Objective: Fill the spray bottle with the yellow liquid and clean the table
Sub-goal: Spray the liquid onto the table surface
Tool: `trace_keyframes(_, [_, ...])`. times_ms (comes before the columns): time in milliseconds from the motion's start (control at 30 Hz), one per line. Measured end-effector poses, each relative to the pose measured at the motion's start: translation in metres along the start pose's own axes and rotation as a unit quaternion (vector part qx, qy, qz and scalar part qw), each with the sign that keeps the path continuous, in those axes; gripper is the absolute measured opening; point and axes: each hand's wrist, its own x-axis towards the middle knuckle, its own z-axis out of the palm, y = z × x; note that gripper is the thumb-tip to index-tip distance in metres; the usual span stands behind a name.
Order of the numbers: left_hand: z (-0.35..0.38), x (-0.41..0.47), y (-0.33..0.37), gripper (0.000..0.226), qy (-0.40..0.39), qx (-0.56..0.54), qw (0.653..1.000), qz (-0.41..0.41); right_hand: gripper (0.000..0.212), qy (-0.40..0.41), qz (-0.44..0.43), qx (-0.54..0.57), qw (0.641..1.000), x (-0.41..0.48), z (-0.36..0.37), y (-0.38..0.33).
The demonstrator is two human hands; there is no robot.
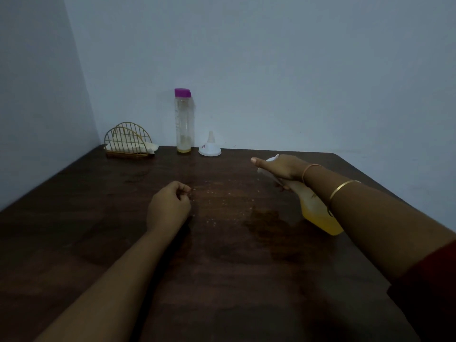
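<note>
My right hand (281, 169) grips the neck of a spray bottle (318, 213) that holds yellow liquid, tilted over the dark wooden table (98, 230), its white head pointing left under my fingers. Small pale droplets and a wet patch (264, 218) lie on the wood in front of the nozzle. My left hand (170, 206) rests on the table to the left with its fingers curled and nothing in it. A tall clear bottle (183, 122) with a purple cap stands at the back by the wall, a little yellow liquid left at its bottom.
A white funnel (210, 146) stands upside down to the right of the tall bottle. A gold wire napkin holder (128, 141) with white napkins sits in the back left corner. Walls close off the back and left sides of the table.
</note>
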Motion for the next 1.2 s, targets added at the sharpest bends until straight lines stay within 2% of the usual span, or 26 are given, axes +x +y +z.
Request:
trace_keyframes(167, [0.001,0.001,0.0,0.021,0.004,-0.001,1.0,-0.003,0.06,0.002,-0.059,0.017,0.998,-0.004,-0.002,-0.001])
trace_keyframes(367, [0.0,0.001,0.0,0.02,0.003,0.004,1.0,-0.009,0.075,0.053,-0.075,0.09,0.992,0.003,-0.007,-0.005])
trace_keyframes(700, [-0.003,0.001,0.0,0.02,0.012,0.001,1.0,-0.021,0.059,0.067,-0.102,0.075,0.99,-0.003,-0.001,-0.018])
trace_keyframes(800, [-0.002,0.001,0.001,0.02,0.012,0.004,1.0,-0.023,0.065,0.056,-0.098,0.093,0.989,-0.005,-0.004,-0.016])
trace_keyframes(867, [-0.002,0.002,0.001,0.02,0.012,0.007,1.0,-0.022,0.06,0.047,-0.098,0.098,0.989,-0.005,-0.002,-0.016])
trace_keyframes(1067, [-0.003,0.003,-0.002,0.021,0.028,0.009,0.999,-0.035,0.077,0.032,-0.103,0.113,0.988,0.0,-0.001,-0.024])
trace_keyframes(1200, [-0.002,0.004,-0.003,0.02,0.032,0.007,0.999,-0.043,0.07,0.012,-0.129,0.114,0.985,-0.005,0.004,-0.032])
